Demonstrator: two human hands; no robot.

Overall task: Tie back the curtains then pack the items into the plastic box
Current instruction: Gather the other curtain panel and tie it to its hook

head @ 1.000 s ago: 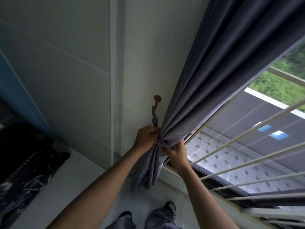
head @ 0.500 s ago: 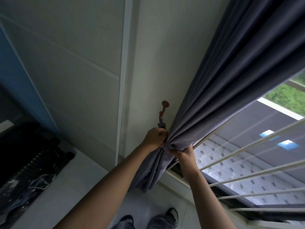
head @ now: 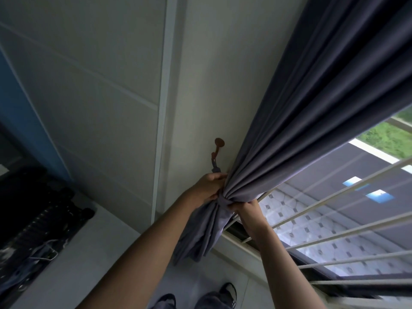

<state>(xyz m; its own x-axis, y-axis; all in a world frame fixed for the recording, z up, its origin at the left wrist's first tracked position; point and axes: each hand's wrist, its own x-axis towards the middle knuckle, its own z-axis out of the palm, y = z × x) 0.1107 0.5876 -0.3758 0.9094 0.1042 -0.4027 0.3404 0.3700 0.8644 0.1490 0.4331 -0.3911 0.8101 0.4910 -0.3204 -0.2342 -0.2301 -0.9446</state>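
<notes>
Both hands, left hand (head: 208, 188) and right hand (head: 246, 207), pinch the tie-back (head: 223, 200) around the curtain (head: 278, 139). If fingers loosen, folds above them may spill out.

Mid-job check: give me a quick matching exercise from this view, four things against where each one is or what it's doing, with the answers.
Things:
1. curtain
2. wall hook
3. left hand
4. right hand

States:
A. brown, fixed on the wall above the hands
B. grips the bunch on the window side
C. grey, gathered into a bunch
D. grips the bunch on the wall side

Pairs: 1-C, 2-A, 3-D, 4-B
</notes>
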